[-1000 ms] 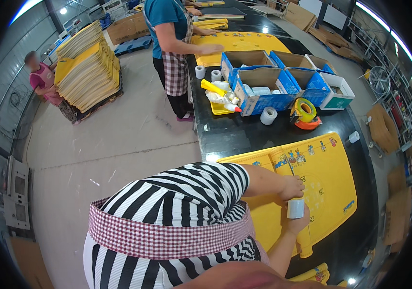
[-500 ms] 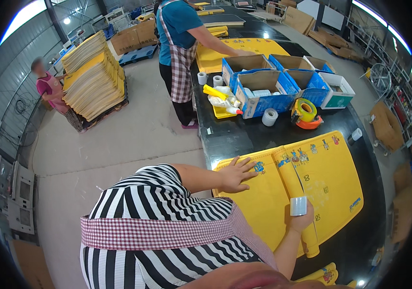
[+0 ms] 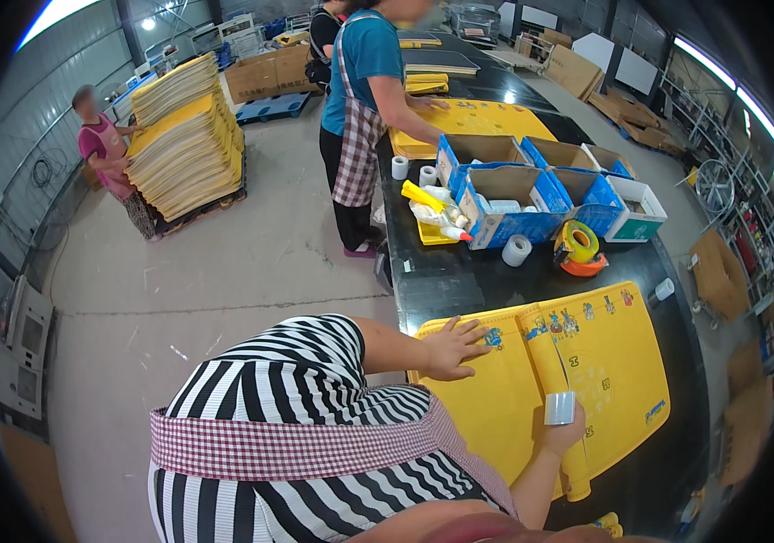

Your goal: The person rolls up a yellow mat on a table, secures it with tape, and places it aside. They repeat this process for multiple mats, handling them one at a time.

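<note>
The table [image 3: 450, 288] is long, black and shiny, and a big yellow sheet [image 3: 486, 412] with little pictures lies on the near part of it. In the middle sit some blue boxes [image 3: 506, 228], a white and green box [image 3: 637, 226], a yellow tray [image 3: 434, 236] of bits and an orange tape holder [image 3: 586, 268]. One white roll [image 3: 515, 259] stands just beside the boxes, and a second yellow sheet [image 3: 486, 116] lies farther away.
</note>
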### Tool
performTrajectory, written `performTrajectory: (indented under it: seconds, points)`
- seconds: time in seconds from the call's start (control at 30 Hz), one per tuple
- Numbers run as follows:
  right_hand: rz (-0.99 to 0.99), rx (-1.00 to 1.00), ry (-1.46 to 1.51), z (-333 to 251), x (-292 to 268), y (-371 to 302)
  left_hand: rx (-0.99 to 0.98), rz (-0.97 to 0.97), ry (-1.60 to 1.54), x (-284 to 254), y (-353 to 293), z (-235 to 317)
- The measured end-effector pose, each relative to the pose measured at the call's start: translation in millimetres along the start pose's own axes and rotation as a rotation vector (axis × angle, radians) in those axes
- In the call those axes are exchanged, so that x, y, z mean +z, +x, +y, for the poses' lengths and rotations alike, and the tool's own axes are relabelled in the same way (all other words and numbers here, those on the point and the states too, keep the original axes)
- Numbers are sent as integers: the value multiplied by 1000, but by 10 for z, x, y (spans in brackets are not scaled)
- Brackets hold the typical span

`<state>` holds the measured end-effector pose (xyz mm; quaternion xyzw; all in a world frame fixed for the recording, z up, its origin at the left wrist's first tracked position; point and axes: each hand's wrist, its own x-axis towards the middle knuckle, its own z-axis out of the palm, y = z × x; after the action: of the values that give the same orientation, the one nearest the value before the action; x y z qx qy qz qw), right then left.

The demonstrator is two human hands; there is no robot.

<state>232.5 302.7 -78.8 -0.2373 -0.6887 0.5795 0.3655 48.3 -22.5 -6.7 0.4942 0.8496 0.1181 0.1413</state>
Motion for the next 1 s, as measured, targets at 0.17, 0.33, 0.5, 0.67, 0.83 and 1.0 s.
performTrajectory:
  seconds: [0.17, 0.33, 0.5, 0.67, 0.83, 1.0]
  points:
    - [-35, -184, -279, -101, -44, 2, 15, 40, -21, 30, -1, -31]
    - [5, 66, 126, -29, -44, 58, 16, 59, -20, 37, -15, -38]
    - [-3, -107, -222, -117, -11, 9, 12, 54, -42, 29, -35, -44]
    - [21, -44, -182, -54, 17, 3, 4, 26, -79, -34, -52, -19]
    - [-3, -125, -304, -163, 31, -16, -7, 14, -75, -64, -69, -6]
    - [-3, -101, -319, -192, 41, -27, 0, 31, -67, -41, -82, -22]
